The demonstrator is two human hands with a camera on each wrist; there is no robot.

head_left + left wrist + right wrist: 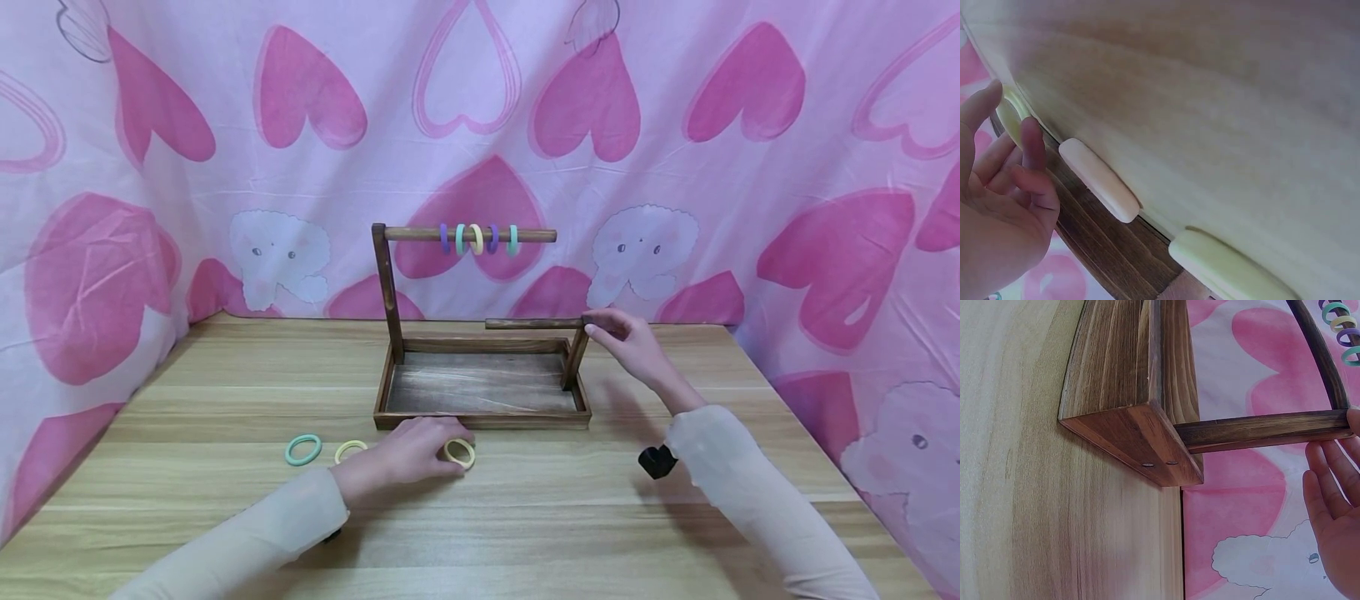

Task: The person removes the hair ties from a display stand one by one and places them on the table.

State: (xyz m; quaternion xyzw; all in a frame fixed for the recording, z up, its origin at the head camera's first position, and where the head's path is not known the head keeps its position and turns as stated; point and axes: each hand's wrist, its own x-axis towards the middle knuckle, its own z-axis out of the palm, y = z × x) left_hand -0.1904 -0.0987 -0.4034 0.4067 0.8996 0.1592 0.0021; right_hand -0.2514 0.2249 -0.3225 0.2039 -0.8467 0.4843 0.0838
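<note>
My left hand (420, 450) pinches a yellow ring (460, 453) between thumb and fingers, close to the table in front of the wooden stand (483, 419). The left wrist view shows that ring (1013, 115) at the fingertips. Beside this hand lies another yellow ring (350, 448), partly covered by it, and farther left a green ring (303, 450). With thumb and fingers my right hand (626, 342) grips the top of the stand's short post (575, 358), where the low bar (534, 324) joins. Its fingertips show at that post in the right wrist view.
Purple, green and yellow rings (476, 240) hang along the stand's high bar (412, 234), whose right end is free. A tall post (387, 292) carries it from the tray's left side. Behind the wooden table (225, 383) hangs a pink heart-patterned cloth (465, 192).
</note>
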